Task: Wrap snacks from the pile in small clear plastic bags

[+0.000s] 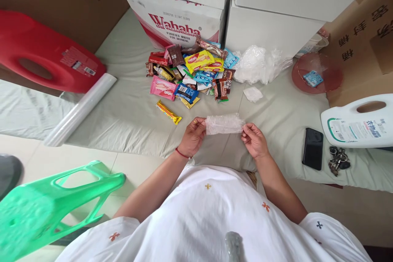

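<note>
Between my two hands a strip of clear, crinkled plastic (224, 124) is stretched out flat. My left hand (194, 133) pinches its left end between thumb and fingers. At the other end, my right hand (254, 139) grips the corner the same way. Beyond them lies a heap of wrapped snacks (199, 61) in many colours. One yellow snack bar (168, 112) rests apart, nearer my left hand. Right of the heap is a crumpled pile of clear plastic (258, 65), with a small folded plastic piece (253, 94) in front of it.
A Wahaba-printed water carton (178, 24) and white boxes stand behind the heap. At left are a red jug (46, 57), a plastic roll (81, 108) and a green stool (61, 204). To the right sit a reddish bowl (334, 84), a white bottle (356, 125), a phone (312, 148) and keys (339, 159).
</note>
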`<state>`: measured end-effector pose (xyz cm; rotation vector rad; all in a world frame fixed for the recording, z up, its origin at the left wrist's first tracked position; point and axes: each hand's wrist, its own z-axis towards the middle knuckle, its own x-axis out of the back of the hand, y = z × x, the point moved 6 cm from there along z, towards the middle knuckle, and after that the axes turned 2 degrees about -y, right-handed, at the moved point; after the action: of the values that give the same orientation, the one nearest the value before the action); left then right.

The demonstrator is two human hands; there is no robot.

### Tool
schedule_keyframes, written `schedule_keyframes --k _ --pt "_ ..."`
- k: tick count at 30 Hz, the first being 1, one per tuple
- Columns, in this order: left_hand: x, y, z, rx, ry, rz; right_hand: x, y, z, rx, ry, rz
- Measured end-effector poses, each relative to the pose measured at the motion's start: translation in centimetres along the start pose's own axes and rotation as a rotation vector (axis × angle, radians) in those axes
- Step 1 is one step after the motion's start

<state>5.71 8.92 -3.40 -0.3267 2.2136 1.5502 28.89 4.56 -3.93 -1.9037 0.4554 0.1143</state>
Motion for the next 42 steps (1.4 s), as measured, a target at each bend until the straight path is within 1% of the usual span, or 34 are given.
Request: schedule_keyframes --k 4,6,8,9,11,13,14,15,16,18,20,21,23,25,26,28,30,32,34,35,36,38,39,40,41,42 --pt "-0.3 -0.1 -0.3 0.088 -0.057 -0.145 0.5 0.1 -0.3 -0.005 -0.004 -0.177" --pt "-0.3 -0.1 -0.2 0.102 -0.051 -0.177 0.7 -0.5 -0.7 0.072 0.024 -0.229" --pt "0.0 -0.3 0.1 0.116 -0.016 -0.185 0.6 -1.9 -1.3 0.193 0.008 -0.225" --pt "0.2 -0.4 0.4 0.129 0.009 -0.184 0.4 -2.7 -1.7 0.245 -0.034 -0.225" --pt "0.8 -0.6 0.7 0.158 0.056 -0.172 -0.3 -4.1 -2.6 0.307 -0.187 -0.283" --pt "1.3 -0.5 1.0 0.139 0.091 -0.127 -1.3 -5.1 -3.5 0.330 -0.370 -0.431" --pt "1.5 -0.3 1.1 0.109 0.101 -0.098 -1.7 -5.5 -3.8 0.348 -0.432 -0.523" --pt "1.6 -0.1 1.1 0.077 0.108 -0.076 -1.9 -5.8 -4.0 0.372 -0.458 -0.609" --pt "1.5 0.2 1.0 0.038 0.112 -0.054 -2.1 -6.0 -4.0 0.399 -0.439 -0.674" --pt "1.1 0.9 0.5 -0.046 0.105 0.031 -2.2 -6.4 -3.5 0.449 -0.301 -0.724" --pt "0.1 1.7 -0.2 -0.132 0.069 0.192 -2.8 -6.5 -2.9 0.486 -0.176 -0.716" --pt "-0.6 2.2 -0.7 -0.177 0.040 0.289 -3.5 -6.4 -2.5 0.505 -0.157 -0.713" --pt "-2.0 3.0 -1.5 -0.248 -0.026 0.441 -5.5 -6.1 -1.7 0.543 -0.201 -0.723" --pt "-3.0 3.6 -2.0 -0.307 -0.075 0.508 -7.4 -6.1 -1.2 0.592 -0.278 -0.722" --pt "-3.2 3.7 -2.1 -0.326 -0.086 0.515 -8.1 -6.3 -1.1 0.625 -0.300 -0.717" --pt "-2.9 3.6 -1.9 -0.326 -0.069 0.482 -8.7 -7.2 -1.5 0.720 -0.290 -0.708" --pt "-1.9 3.2 -1.4 -0.289 -0.002 0.384 -8.3 -8.0 -2.7 0.842 -0.231 -0.731" --pt "-0.8 2.6 -0.9 -0.234 0.075 0.255 -7.5 -8.3 -4.5 0.982 -0.177 -0.810" --pt "0.0 2.2 -0.6 -0.167 0.128 0.134 -6.7 -7.5 -6.6 1.105 -0.155 -0.930" --pt "0.1 2.0 -0.4 -0.130 0.136 0.081 -6.5 -6.8 -7.5 1.139 -0.165 -0.996" --pt "0.1 1.8 -0.3 -0.095 0.132 0.034 -6.3 -5.9 -8.2 1.148 -0.196 -1.056" --pt "-0.2 1.7 -0.2 -0.052 0.103 -0.031 -6.0 -4.2 -9.1 1.105 -0.299 -1.112" --pt "-0.5 1.7 -0.1 -0.053 0.086 -0.039 -5.9 -3.8 -9.4 1.059 -0.344 -1.095" --pt "-0.7 1.8 -0.2 -0.070 0.074 -0.026 -5.8 -3.7 -9.5 1.005 -0.360 -1.049" --pt "-0.9 2.0 -0.2 -0.103 0.064 0.005 -5.5 -4.1 -9.5 0.952 -0.329 -0.986" --pt "-1.1 2.2 -0.4 -0.148 0.053 0.050 -5.0 -4.8 -9.3 0.910 -0.247 -0.917"
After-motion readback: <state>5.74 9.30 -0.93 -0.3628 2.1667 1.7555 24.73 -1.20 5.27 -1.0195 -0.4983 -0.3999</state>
